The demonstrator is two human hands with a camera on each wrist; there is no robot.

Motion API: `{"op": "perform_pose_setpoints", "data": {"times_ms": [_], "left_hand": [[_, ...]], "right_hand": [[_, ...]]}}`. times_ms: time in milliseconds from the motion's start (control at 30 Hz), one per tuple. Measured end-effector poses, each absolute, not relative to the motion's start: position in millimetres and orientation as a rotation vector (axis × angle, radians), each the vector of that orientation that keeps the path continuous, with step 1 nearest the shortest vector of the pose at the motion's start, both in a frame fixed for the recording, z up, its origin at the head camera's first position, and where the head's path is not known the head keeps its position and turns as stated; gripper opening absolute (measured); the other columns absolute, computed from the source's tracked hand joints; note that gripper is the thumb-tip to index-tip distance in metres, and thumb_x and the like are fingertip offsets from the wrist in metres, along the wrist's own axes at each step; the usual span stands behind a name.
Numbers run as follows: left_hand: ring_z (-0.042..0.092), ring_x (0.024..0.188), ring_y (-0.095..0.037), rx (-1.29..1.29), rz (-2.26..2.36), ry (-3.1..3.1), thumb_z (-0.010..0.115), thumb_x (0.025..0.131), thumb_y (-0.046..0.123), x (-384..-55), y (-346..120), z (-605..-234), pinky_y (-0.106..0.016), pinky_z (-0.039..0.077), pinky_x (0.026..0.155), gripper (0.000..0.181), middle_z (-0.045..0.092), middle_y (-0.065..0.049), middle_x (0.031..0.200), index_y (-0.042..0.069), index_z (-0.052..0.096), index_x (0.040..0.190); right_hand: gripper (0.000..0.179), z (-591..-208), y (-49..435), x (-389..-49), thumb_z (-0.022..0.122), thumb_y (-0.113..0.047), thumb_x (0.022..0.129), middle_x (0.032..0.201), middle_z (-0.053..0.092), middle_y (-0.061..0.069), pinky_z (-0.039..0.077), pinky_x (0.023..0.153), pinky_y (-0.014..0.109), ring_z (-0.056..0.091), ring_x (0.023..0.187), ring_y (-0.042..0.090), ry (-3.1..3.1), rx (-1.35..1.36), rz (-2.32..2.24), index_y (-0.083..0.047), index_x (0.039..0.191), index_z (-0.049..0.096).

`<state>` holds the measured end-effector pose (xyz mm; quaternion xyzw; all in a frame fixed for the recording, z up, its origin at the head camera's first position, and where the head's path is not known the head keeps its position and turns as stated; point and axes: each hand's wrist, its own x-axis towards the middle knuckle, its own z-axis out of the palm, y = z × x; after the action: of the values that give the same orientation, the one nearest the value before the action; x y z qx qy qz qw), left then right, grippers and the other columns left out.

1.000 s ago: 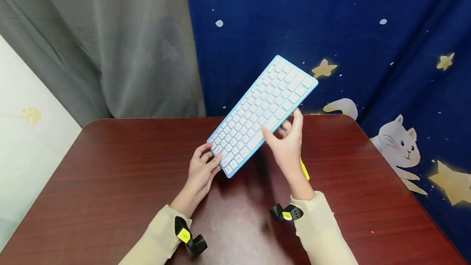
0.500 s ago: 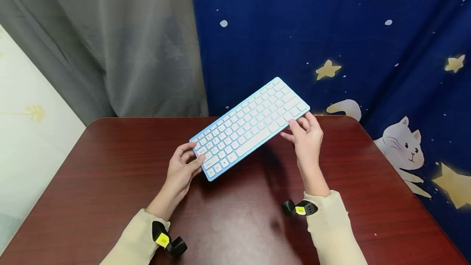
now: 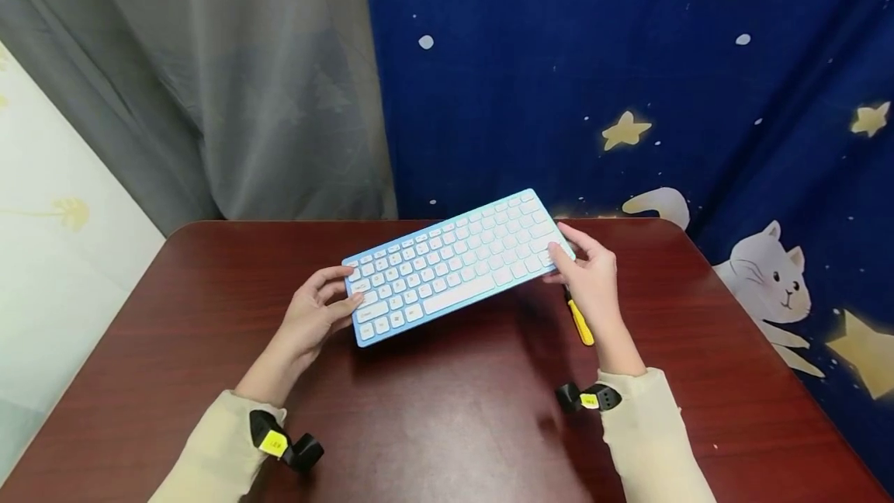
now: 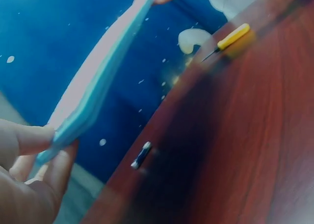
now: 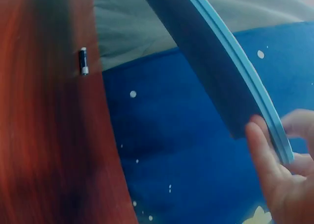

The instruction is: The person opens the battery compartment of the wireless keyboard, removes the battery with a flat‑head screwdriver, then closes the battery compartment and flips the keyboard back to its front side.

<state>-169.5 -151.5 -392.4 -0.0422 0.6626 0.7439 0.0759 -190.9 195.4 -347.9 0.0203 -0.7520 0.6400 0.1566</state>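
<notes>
A light blue keyboard with white keys is held up over the table, its right end higher than its left in the head view. My left hand pinches its left end, thumb on the keys and other fingers at the edge and underneath. At the opposite end my right hand grips the corner, thumb on top. The right wrist view shows the keyboard's dark underside. Near my right wrist lies a screwdriver with a yellow handle; its thin shaft shows in the left wrist view.
On the reddish-brown table lies a small dark cylinder with pale ends, like a battery, hidden behind the keyboard in the head view. A grey curtain and a blue star-patterned curtain hang behind the table's far edge.
The keyboard has come down and turned from steeply slanted to nearly level. My left hand has moved left; my right hand has slid along to the right end. More of the screwdriver shows.
</notes>
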Motion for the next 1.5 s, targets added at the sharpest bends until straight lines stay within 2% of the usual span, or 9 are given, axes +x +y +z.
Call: {"op": "perform_pose_setpoints", "data": {"times_ms": [233, 467, 633, 733, 1033, 1300, 1500], "left_hand": [[0.062, 0.078, -0.01, -0.019, 1.961, 2.157, 0.063, 0.087, 0.009, -175.9, -169.5, -388.6, -0.027, 0.051, 0.071, 0.051, 0.058, -0.009, 0.107, 0.002, 0.037, 0.131], [0.056, 0.083, -0.013, 0.036, 1.783, 2.326, 0.063, 0.086, 0.006, -186.7, -168.9, -393.4, -0.023, 0.048, 0.071, 0.048, 0.057, -0.017, 0.107, -0.002, 0.04, 0.127], [0.051, 0.097, -0.024, -0.004, 1.636, 2.449, 0.063, 0.085, 0.004, -192.8, -165.9, -399.6, -0.025, 0.044, 0.074, 0.044, 0.057, -0.018, 0.109, -0.001, 0.045, 0.124], [0.051, 0.099, -0.027, -0.015, 1.604, 2.462, 0.063, 0.085, 0.003, -195.6, -164.3, -405.4, -0.027, 0.045, 0.074, 0.043, 0.056, -0.02, 0.11, -0.001, 0.045, 0.124], [0.052, 0.096, -0.027, -0.096, 1.541, 2.532, 0.064, 0.083, -0.002, -188.7, -156.0, -424.2, -0.027, 0.046, 0.071, 0.042, 0.056, -0.02, 0.106, -0.004, 0.048, 0.122], [0.054, 0.1, -0.031, -0.118, 1.515, 2.577, 0.064, 0.081, -0.003, -195.0, -151.6, -433.3, -0.036, 0.048, 0.078, 0.041, 0.054, -0.022, 0.11, -0.003, 0.051, 0.12], [0.053, 0.098, -0.03, -0.148, 1.479, 2.61, 0.065, 0.081, -0.001, -196.7, -154.0, -436.5, -0.038, 0.046, 0.08, 0.041, 0.053, -0.021, 0.108, -0.003, 0.051, 0.12]], "right_hand": [[0.044, -360.1, 205.4, -189.1, 0.062, -0.016, 0.088, 0.094, 0.062, 0.023, 0.053, 0.058, 0.03, 0.064, 0.064, 0.018, -2.565, 0.111, 1.636, 0.005, 0.126, 0.051], [0.04, -377.7, 207.2, -188.9, 0.064, -0.015, 0.085, 0.096, 0.064, 0.02, 0.051, 0.068, 0.036, 0.063, 0.082, 0.026, -2.834, 0.041, 1.282, 0.007, 0.117, 0.056], [0.042, -389.7, 205.8, -189.2, 0.067, -0.014, 0.082, 0.085, 0.065, 0.014, 0.048, 0.062, 0.033, 0.061, 0.071, 0.02, -3.021, 0.024, 1.076, 0.007, 0.117, 0.056], [0.045, -396.5, 203.5, -188.7, 0.068, -0.011, 0.081, 0.081, 0.064, 0.012, 0.048, 0.057, 0.03, 0.058, 0.063, 0.016, -3.06, 0.03, 1.064, 0.008, 0.119, 0.054], [0.039, -412.8, 200.7, -183.5, 0.069, -0.006, 0.078, 0.089, 0.064, 0.016, 0.051, 0.058, 0.03, 0.062, 0.077, 0.021, -3.054, -0.016, 1.147, 0.011, 0.111, 0.057], [0.039, -421.2, 200.0, -184.6, 0.069, -0.004, 0.078, 0.085, 0.063, 0.015, 0.051, 0.056, 0.03, 0.061, 0.072, 0.019, -3.081, 0.021, 1.122, 0.014, 0.109, 0.055], [0.039, -427.7, 198.2, -187.3, 0.069, -0.005, 0.078, 0.084, 0.062, 0.014, 0.049, 0.055, 0.029, 0.059, 0.071, 0.018, -3.064, 0.015, 1.129, 0.013, 0.109, 0.055]]}}
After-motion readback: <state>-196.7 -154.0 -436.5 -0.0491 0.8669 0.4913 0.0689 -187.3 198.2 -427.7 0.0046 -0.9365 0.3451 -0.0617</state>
